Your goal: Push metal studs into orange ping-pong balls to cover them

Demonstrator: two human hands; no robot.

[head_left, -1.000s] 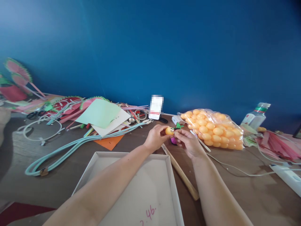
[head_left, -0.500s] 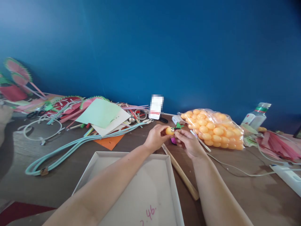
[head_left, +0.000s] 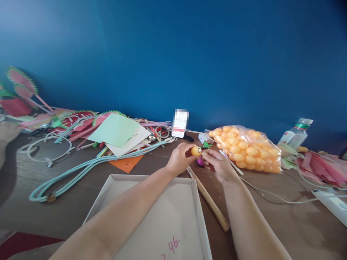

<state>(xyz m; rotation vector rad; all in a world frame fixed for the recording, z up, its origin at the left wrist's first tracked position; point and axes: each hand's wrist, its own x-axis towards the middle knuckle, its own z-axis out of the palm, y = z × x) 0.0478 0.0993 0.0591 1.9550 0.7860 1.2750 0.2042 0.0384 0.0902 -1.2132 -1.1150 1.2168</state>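
On my remote feed a white tray (head_left: pixel 179 213) is lying nearest, below my hands, with a wooden stick (head_left: pixel 210 200) slanting under the right. My left hand (head_left: pixel 179 159) is pinching an orange ball (head_left: pixel 194 151) between us; my right hand (head_left: pixel 219 165) is fingering its silvery end, its exact grip I'm not making out. Beyond, rightward, a bag of orange balls (head_left: pixel 248 153) is resting

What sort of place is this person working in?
Most likely a craft workspace, at home or in a workshop. The table is strewn with making supplies: loose colored paper, pleated pink-and-green fans and a clear bag of yellow-orange balls.
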